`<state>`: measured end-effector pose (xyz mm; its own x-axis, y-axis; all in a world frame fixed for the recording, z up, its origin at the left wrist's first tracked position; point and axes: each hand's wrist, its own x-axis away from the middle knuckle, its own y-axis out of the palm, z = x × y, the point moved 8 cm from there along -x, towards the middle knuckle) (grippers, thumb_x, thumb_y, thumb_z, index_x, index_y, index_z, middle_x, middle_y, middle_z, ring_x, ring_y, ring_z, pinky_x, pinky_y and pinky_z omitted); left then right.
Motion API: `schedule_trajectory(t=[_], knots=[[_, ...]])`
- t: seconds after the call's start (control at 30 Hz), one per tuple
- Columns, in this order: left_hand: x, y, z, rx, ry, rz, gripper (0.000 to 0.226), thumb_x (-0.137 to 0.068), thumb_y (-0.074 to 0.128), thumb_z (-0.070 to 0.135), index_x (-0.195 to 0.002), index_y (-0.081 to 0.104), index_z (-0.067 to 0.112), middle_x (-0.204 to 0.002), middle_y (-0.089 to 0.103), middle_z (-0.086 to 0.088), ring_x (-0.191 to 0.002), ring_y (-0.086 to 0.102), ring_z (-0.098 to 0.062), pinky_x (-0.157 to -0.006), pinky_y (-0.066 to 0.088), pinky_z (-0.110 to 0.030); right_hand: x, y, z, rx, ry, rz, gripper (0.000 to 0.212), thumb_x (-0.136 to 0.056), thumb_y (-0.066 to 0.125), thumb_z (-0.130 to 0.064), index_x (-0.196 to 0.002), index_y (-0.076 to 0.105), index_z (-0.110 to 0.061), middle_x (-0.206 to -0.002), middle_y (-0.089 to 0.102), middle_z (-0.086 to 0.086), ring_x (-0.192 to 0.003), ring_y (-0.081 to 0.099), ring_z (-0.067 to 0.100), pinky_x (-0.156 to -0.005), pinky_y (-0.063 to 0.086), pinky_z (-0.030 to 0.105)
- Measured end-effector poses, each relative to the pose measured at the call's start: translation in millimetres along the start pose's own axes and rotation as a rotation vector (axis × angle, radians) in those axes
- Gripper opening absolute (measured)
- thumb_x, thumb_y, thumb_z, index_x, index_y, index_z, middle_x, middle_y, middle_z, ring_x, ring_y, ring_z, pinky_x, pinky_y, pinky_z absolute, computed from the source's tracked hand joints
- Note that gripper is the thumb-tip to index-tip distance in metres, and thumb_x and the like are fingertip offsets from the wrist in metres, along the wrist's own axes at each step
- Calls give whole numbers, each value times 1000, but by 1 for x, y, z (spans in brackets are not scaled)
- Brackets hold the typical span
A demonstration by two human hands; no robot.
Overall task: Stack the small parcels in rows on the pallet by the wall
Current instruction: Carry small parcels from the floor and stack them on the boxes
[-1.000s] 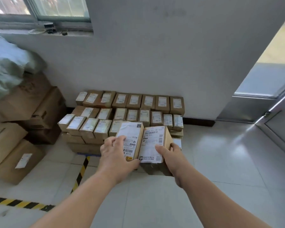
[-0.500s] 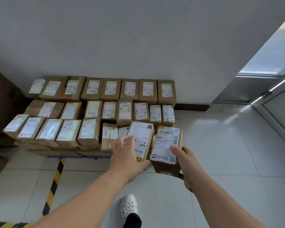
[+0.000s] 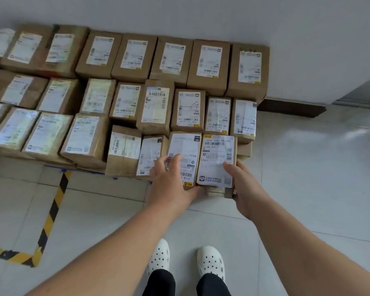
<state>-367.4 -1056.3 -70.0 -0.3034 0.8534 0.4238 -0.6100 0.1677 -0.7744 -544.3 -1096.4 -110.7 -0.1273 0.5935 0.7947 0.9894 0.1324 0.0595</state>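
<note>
I see rows of labelled parcels packed against the wall, with striped floor tape at near left. My left hand grips the left parcel, fingers over its label. Touching it at the front row's right end, the right parcel sits in my right hand, thumb on top.

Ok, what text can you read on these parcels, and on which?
"V561": label on the right parcel, gripped by the right hand.
"900W", "512A": label on the left parcel, gripped by the left hand.
Stacked parcels: labels too blurred to read.
</note>
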Motion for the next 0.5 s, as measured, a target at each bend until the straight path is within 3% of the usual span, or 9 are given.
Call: schedule_trajectory(t=[0.07,0.13,0.2,0.23,0.37,0.5], knots=[[-15,15,-11,-9,-3,25,98,-75,76,54,-150,22,26,-151,12,-5,-139,17,-26,-110,32,-33,-24,4,7,17,0,-16,28,-104,45,-25,-131,52,-32,-115,69,-2,-88,65,14,-49,50,19],[-30,26,-19,-29,3,43,98,-75,75,56,-150,20,26,-152,10,-4,-139,15,-27,-112,33,-36,-46,8,14,37,-12,-23,29,-105,44,-26,-131,51,-36,-118,68,-5,-97,65,15,-72,55,28],[-41,35,-25,-57,5,41,98,-77,74,56,-151,18,25,-153,7,-2,-139,12,-27,-113,32,-38,-66,10,21,58,-20,-29,29,-105,43,-25,-128,52,-40,-121,68,-6,-107,64,19,-99,50,45],[-47,38,-27,-68,6,38,97,-77,73,55,-151,17,25,-153,5,-2,-139,11,-28,-112,33,-39,-74,12,23,75,-23,-36,29,-105,42,-24,-125,53,-42,-121,68,-8,-110,64,20,-104,46,50],[-65,50,-37,-142,-5,-12,99,-81,71,54,-154,11,24,-158,-2,-4,-144,5,-29,-116,29,-43,-95,19,26,183,-31,-19,36,-104,41,-21,-118,52,-51,-120,66,-12,-111,63,19,-102,48,50],[-74,63,-50,-337,-37,-186,102,-88,66,49,-156,-7,26,-163,-14,-5,-150,-9,-31,-121,4,-49,-97,22,22,293,-26,70,29,-104,38,-22,-114,48,-47,-111,64,-11,-98,63,18,-74,53,34]])
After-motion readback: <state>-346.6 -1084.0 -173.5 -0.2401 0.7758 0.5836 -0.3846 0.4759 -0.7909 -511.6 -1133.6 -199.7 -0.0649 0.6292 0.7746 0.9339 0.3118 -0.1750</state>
